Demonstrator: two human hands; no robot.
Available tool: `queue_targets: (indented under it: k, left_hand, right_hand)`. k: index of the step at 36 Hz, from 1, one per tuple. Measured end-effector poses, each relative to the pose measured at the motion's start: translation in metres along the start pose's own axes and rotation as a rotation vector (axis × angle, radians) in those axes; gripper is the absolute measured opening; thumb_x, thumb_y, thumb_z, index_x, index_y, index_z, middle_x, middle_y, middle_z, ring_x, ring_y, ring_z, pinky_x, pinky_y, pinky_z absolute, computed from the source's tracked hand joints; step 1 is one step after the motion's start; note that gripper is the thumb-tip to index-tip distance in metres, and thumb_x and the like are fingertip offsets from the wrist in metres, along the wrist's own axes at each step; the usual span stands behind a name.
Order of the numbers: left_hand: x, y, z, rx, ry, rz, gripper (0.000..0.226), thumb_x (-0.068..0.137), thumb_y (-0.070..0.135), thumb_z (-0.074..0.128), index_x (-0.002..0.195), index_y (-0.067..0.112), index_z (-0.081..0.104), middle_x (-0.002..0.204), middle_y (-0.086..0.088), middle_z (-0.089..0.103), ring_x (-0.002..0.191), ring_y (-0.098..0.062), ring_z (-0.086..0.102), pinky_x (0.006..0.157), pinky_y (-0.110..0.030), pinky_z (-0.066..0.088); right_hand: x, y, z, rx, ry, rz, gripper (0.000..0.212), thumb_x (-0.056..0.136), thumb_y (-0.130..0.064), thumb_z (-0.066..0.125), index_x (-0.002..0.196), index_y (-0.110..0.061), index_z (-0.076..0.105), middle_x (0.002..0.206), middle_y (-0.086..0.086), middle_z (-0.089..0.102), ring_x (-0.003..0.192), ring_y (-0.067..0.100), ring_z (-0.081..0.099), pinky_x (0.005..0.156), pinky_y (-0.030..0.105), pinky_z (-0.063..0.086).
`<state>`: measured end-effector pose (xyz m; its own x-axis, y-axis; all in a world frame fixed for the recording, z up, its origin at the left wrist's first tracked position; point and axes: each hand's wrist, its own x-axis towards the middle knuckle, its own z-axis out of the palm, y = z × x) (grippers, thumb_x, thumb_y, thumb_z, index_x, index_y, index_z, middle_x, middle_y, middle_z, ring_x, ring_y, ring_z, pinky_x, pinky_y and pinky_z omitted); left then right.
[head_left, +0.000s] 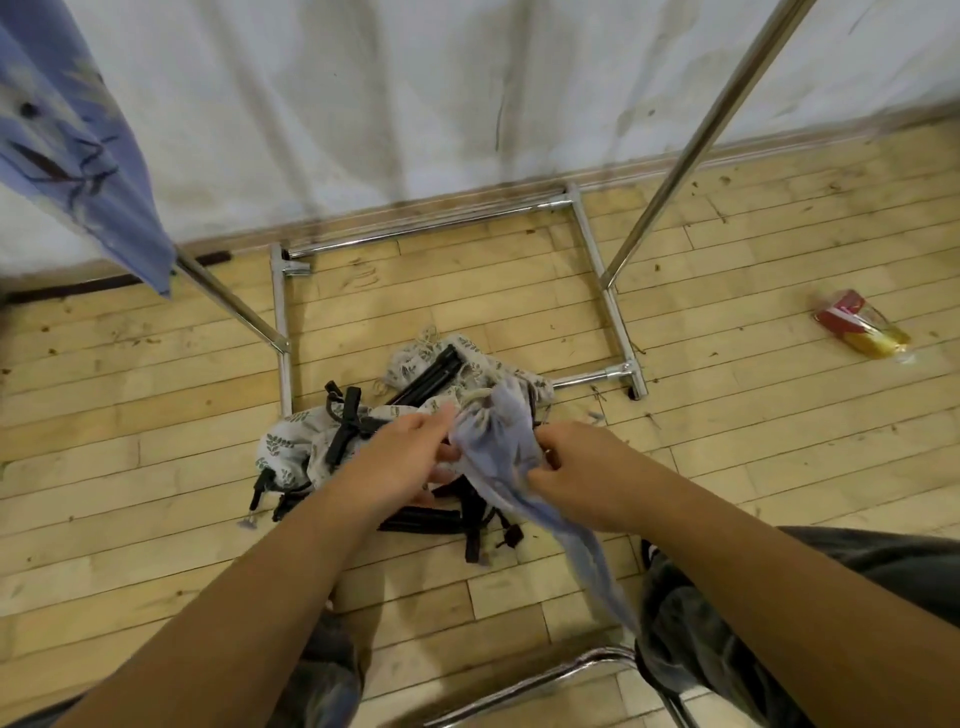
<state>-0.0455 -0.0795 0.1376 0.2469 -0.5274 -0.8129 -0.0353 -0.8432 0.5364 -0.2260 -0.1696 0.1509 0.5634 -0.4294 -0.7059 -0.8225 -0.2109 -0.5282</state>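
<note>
With left hand (413, 457) and right hand (576, 467), grips blue cloth (498, 447) between them, fingers curled, just above hanger pile (423, 384).

**Item:** pale blue cloth (498, 441). Thin, soft, plain fabric, heavily creased; whether it was a garment, and of what kind, could not be told.

**State:** bunched and gathered at its upper end, otherwise hanging slack.

**Pose:** it was held up just below the picture's centre. The gathered bunch sat at its 12 o'clock end, and a long narrow tail trailed toward 5 o'clock.

**Hold:** the left hand (410, 457) pinched its 9 o'clock edge, and the right hand (576, 467) gripped its 3 o'clock edge.
</note>
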Motion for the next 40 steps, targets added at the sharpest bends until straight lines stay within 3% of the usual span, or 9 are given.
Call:
queue_targets:
  k: [6, 10, 18, 24, 26, 30, 34, 36, 40]
  left_hand:
    - [-0.002, 0.007, -0.006, -0.151, 0.02, -0.056, 0.048, 0.106, 0.06, 0.035, 0.117, 0.025, 0.066, 0.112, 0.001, 0.072, 0.102, -0.017, 0.067, 0.09, -0.039, 0.056]
    - [-0.001, 0.001, -0.001, -0.115, -0.082, -0.015, 0.043, 0.103, 0.062, 0.043, 0.124, 0.032, 0.063, 0.111, 0.003, 0.074, 0.098, -0.014, 0.073, 0.08, -0.033, 0.057]
    - [0.002, -0.001, 0.0, -0.18, -0.172, 0.056, 0.033, 0.097, 0.052, 0.063, 0.127, 0.039, 0.058, 0.12, 0.008, 0.073, 0.109, -0.018, 0.072, 0.101, -0.048, 0.056]
    - [-0.001, 0.001, -0.003, -0.075, -0.129, 0.182, 0.025, 0.091, 0.036, 0.072, 0.111, 0.049, 0.064, 0.113, 0.004, 0.074, 0.103, -0.016, 0.072, 0.098, -0.043, 0.058]
    - [-0.001, 0.001, -0.003, -0.056, -0.105, 0.234, 0.03, 0.089, 0.032, 0.076, 0.111, 0.047, 0.062, 0.112, 0.005, 0.073, 0.102, -0.015, 0.071, 0.093, -0.036, 0.059]
    - [-0.005, 0.002, -0.001, -0.044, -0.131, 0.344, 0.032, 0.089, 0.021, 0.079, 0.109, 0.04, 0.063, 0.102, 0.011, 0.075, 0.095, -0.006, 0.071, 0.078, -0.017, 0.055]
    - [-0.008, 0.006, 0.001, -0.078, -0.133, 0.389, 0.022, 0.095, 0.024, 0.072, 0.107, 0.043, 0.068, 0.103, 0.006, 0.077, 0.097, -0.015, 0.074, 0.086, -0.03, 0.06]
    - [-0.01, 0.008, 0.0, -0.097, -0.121, 0.401, 0.024, 0.1, 0.024, 0.065, 0.104, 0.048, 0.07, 0.102, 0.009, 0.077, 0.094, -0.007, 0.073, 0.08, -0.023, 0.059]
    - [-0.01, 0.008, -0.002, -0.054, -0.034, 0.439, 0.032, 0.103, 0.022, 0.062, 0.109, 0.052, 0.068, 0.102, 0.019, 0.075, 0.095, -0.001, 0.071, 0.089, -0.032, 0.061]
  right_hand:
    - [0.004, 0.003, 0.004, -0.029, -0.037, -0.106, 0.01, 0.095, -0.033, 0.066, 0.089, -0.026, 0.068, 0.094, -0.004, 0.069, 0.09, 0.016, 0.066, 0.084, 0.037, 0.058]
    - [0.002, -0.001, 0.004, -0.068, -0.069, -0.205, 0.014, 0.095, -0.036, 0.069, 0.107, -0.03, 0.073, 0.104, -0.01, 0.069, 0.095, 0.011, 0.063, 0.088, 0.035, 0.056]
    - [-0.003, -0.008, 0.005, -0.11, -0.076, -0.349, 0.012, 0.095, -0.032, 0.07, 0.106, -0.03, 0.075, 0.122, -0.017, 0.057, 0.107, 0.007, 0.054, 0.092, 0.028, 0.05]
    - [0.003, -0.007, -0.002, -0.105, 0.028, -0.152, 0.026, 0.096, -0.008, 0.051, 0.094, -0.015, 0.077, 0.106, 0.002, 0.069, 0.093, 0.022, 0.064, 0.083, 0.039, 0.057]
    - [0.005, -0.007, -0.007, 0.024, 0.128, -0.061, 0.029, 0.101, -0.013, 0.049, 0.097, -0.019, 0.077, 0.092, 0.001, 0.072, 0.078, 0.022, 0.067, 0.068, 0.031, 0.058]
    - [0.006, -0.011, -0.01, 0.392, 0.223, 0.013, 0.026, 0.105, -0.039, 0.05, 0.101, -0.025, 0.072, 0.095, 0.0, 0.076, 0.09, 0.021, 0.073, 0.085, 0.047, 0.062]
    - [0.003, -0.013, -0.01, 0.528, 0.197, -0.027, 0.045, 0.099, -0.062, 0.049, 0.106, -0.026, 0.075, 0.098, 0.002, 0.078, 0.092, 0.022, 0.075, 0.087, 0.049, 0.062]
    - [0.001, -0.014, -0.01, 0.536, 0.196, -0.037, 0.044, 0.095, -0.066, 0.052, 0.11, -0.031, 0.073, 0.1, -0.005, 0.078, 0.093, 0.013, 0.075, 0.085, 0.042, 0.064]
    - [0.003, -0.015, -0.011, 0.488, 0.249, -0.047, 0.02, 0.099, -0.042, 0.063, 0.109, -0.027, 0.071, 0.091, -0.005, 0.078, 0.083, 0.009, 0.075, 0.079, 0.035, 0.064]
